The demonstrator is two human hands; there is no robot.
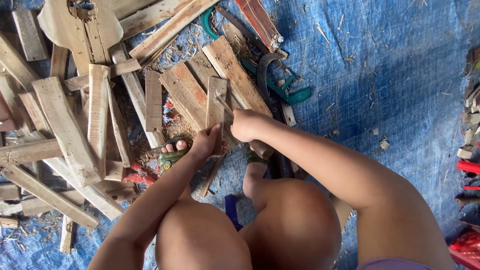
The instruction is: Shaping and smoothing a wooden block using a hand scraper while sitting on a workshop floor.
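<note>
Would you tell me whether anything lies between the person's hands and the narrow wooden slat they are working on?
Nothing visible does. The left hand already grips the slat at its lower end, and the right hand holds a thin tool against its face.

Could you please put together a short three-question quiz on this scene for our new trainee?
1. True or false: the left hand steadies the narrow wooden slat that stands in front of the knees.
2. Which covers the ground? A) blue tarpaulin B) green carpet C) bare concrete
3. Fill in: the right hand is closed round a thin ____ whose upper end lies against the slat.

Key
1. True.
2. A.
3. Tool; its slim shaft shows, but the pictures do not tell its kind. The pile of wood scraps lies on the left-hand side.
</note>
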